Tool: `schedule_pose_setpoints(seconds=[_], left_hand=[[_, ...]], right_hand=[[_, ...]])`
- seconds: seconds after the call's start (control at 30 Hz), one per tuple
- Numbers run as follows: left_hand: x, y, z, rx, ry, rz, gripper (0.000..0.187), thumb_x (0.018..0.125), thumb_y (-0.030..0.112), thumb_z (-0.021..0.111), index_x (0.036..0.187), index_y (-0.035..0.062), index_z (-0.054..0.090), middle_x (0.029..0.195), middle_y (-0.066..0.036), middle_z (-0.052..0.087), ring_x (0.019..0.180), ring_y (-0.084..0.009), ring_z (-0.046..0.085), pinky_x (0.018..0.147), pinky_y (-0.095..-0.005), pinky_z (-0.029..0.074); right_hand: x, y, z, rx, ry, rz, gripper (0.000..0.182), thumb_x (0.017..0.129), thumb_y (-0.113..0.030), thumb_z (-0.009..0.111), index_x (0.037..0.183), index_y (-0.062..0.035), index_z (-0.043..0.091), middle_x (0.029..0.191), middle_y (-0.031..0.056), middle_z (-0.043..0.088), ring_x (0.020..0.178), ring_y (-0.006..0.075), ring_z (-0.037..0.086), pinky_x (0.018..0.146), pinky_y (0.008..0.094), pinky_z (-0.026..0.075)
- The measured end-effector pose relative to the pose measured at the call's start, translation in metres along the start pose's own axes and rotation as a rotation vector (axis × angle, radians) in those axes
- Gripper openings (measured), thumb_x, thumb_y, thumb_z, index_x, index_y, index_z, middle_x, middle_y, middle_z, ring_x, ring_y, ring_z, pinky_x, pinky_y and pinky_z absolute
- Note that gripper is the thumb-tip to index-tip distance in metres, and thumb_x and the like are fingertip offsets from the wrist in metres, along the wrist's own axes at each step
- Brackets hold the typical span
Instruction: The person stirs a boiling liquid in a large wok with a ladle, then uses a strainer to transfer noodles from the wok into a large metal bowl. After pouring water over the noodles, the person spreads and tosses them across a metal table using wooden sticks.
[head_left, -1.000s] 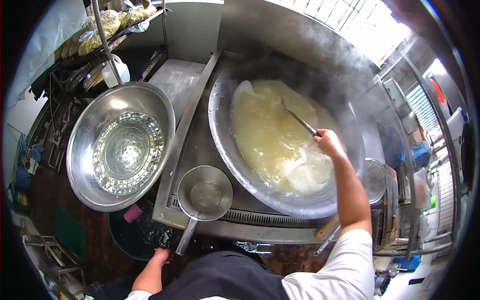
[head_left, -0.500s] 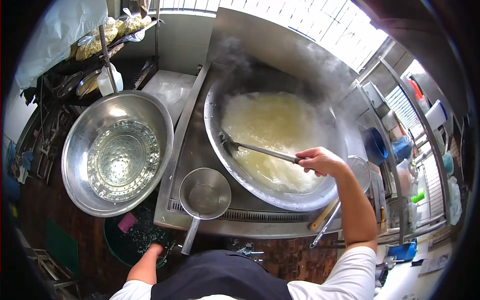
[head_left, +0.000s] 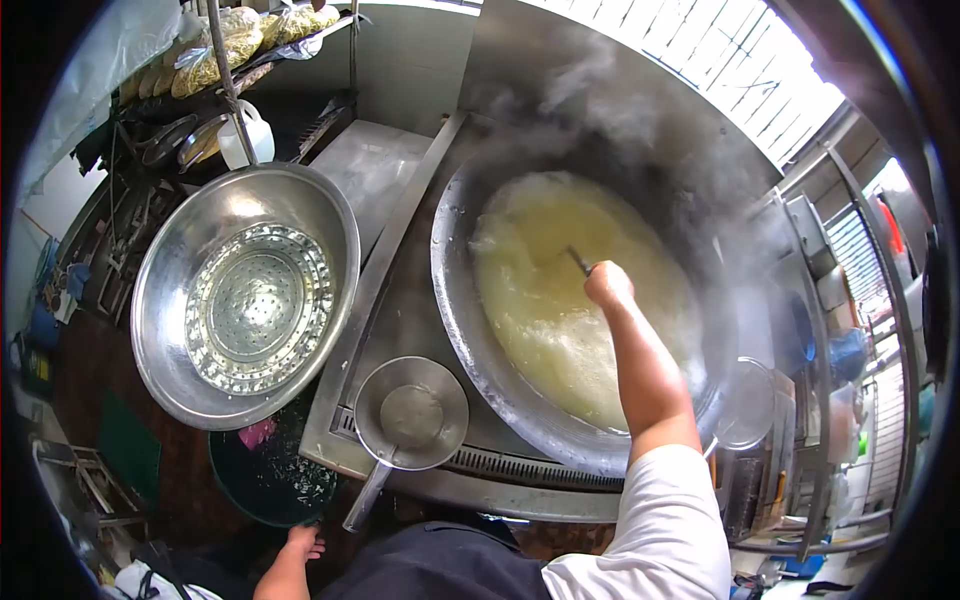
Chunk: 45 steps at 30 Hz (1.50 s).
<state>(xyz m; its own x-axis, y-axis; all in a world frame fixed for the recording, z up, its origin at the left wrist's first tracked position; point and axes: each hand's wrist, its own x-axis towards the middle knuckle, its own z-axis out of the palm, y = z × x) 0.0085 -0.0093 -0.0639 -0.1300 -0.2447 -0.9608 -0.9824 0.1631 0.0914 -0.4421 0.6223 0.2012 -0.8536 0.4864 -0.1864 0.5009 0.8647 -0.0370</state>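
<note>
Steel tabletop [head_left: 393,325], bearing a broad wok [head_left: 452,320] in which pale yellow liquid [head_left: 545,320] steams. To the wok's left, a metal basin [head_left: 258,300] with a perforated bottom is tilted toward me; beneath its lower edge, a dark green tub [head_left: 229,490] holds pale scraps. A long-handled saucepan [head_left: 411,412] sits at the tabletop's near left corner, its handle projecting past the edge. My right hand [head_left: 608,285], above the wok, has its fingers wrapped around a utensil [head_left: 578,262] whose far end dips into the liquid. My left hand [head_left: 304,543], just beside the tub's near rim, has fingers loosely parted.
</note>
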Motion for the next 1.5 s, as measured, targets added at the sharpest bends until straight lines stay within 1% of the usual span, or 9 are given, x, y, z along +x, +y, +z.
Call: schedule_pose_setpoints(seconds=[0.1,0.37,0.5,0.57,0.7,0.9,1.17,1.3,1.5], left_hand=[[-0.012,-0.003,0.014,-0.046,-0.018,-0.003,0.041,0.093,0.031,0.058,0.126,0.0057,0.053,0.102,-0.016,0.067,0.08,-0.0286,0.068,0.066,-0.0433,0.054],[-0.02,0.016,0.038,0.0,-0.079,0.171,0.036,0.093,0.031,0.057,0.118,0.0049,0.057,0.098,-0.011,0.068,0.074,-0.023,0.069,0.062,-0.0378,0.054],[0.008,0.016,0.021,0.132,-0.086,0.12,0.032,0.093,0.029,0.054,0.113,0.0047,0.06,0.094,-0.011,0.069,0.073,-0.024,0.069,0.061,-0.0387,0.054],[0.023,0.02,0.007,0.175,-0.077,0.113,0.03,0.093,0.028,0.053,0.111,0.0051,0.061,0.093,-0.011,0.069,0.072,-0.0248,0.069,0.061,-0.04,0.053],[0.039,0.043,-0.014,0.242,-0.035,0.105,0.025,0.093,0.024,0.052,0.107,0.0059,0.064,0.089,-0.012,0.069,0.071,-0.0263,0.068,0.061,-0.0434,0.053],[0.092,0.07,-0.008,0.056,-0.056,0.327,0.022,0.089,0.012,0.049,0.102,0.0055,0.066,0.084,-0.012,0.068,0.066,-0.0256,0.066,0.052,-0.0416,0.051],[0.047,0.055,0.001,0.341,0.011,0.341,0.024,0.09,0.014,0.047,0.098,0.0028,0.067,0.086,-0.013,0.069,0.065,-0.0293,0.067,0.05,-0.0448,0.053],[0.039,0.011,-0.016,0.096,-0.069,0.128,0.032,0.092,0.026,0.053,0.116,0.007,0.06,0.094,-0.014,0.069,0.077,-0.0306,0.069,0.067,-0.0465,0.053],[0.011,-0.019,-0.011,0.044,0.024,-0.04,0.038,0.094,0.03,0.055,0.126,0.0094,0.053,0.1,-0.017,0.069,0.078,-0.0306,0.068,0.066,-0.0454,0.054]], right_hand=[[0.028,0.012,0.002,0.116,0.068,0.096,0.026,0.084,-0.016,0.059,0.105,-0.0042,0.071,0.106,0.0178,0.07,0.101,0.0329,0.068,0.087,0.0401,0.053],[-0.01,0.049,0.012,0.095,0.069,0.133,0.028,0.089,-0.016,0.057,0.113,-0.0107,0.069,0.112,0.0124,0.07,0.108,0.0282,0.066,0.09,0.0396,0.053],[-0.074,0.085,-0.053,0.165,0.047,-0.061,0.029,0.084,-0.017,0.063,0.11,-0.0093,0.07,0.104,0.0154,0.071,0.101,0.0331,0.066,0.088,0.0427,0.052],[-0.104,0.108,-0.098,0.139,0.057,-0.239,0.03,0.081,-0.02,0.069,0.108,-0.0061,0.071,0.09,0.0139,0.072,0.08,0.0276,0.069,0.074,0.0388,0.055],[-0.191,0.105,-0.201,0.359,-0.164,-0.157,0.032,0.081,-0.019,0.073,0.109,-0.0038,0.071,0.074,0.0041,0.068,0.051,0.0092,0.054,0.044,0.0255,0.045],[-0.261,0.055,-0.258,0.147,-0.406,-0.123,0.038,0.085,-0.025,0.068,0.12,-0.0089,0.068,0.075,0.0005,0.07,0.049,0.007,0.054,0.04,0.0224,0.039],[-0.201,-0.008,-0.182,-0.22,-0.574,-0.044,0.029,0.085,-0.027,0.066,0.113,-0.0197,0.072,0.075,0.0006,0.071,0.051,0.0102,0.054,0.044,0.025,0.041],[-0.134,-0.005,-0.121,-0.337,-0.496,-0.118,0.019,0.083,-0.021,0.063,0.089,-0.0068,0.073,0.075,0.0031,0.072,0.061,0.0153,0.064,0.06,0.0327,0.053],[-0.058,0.007,-0.081,-0.436,-0.353,-0.051,0.02,0.084,-0.019,0.062,0.097,-0.008,0.073,0.09,0.0056,0.074,0.083,0.0202,0.071,0.073,0.037,0.055]])
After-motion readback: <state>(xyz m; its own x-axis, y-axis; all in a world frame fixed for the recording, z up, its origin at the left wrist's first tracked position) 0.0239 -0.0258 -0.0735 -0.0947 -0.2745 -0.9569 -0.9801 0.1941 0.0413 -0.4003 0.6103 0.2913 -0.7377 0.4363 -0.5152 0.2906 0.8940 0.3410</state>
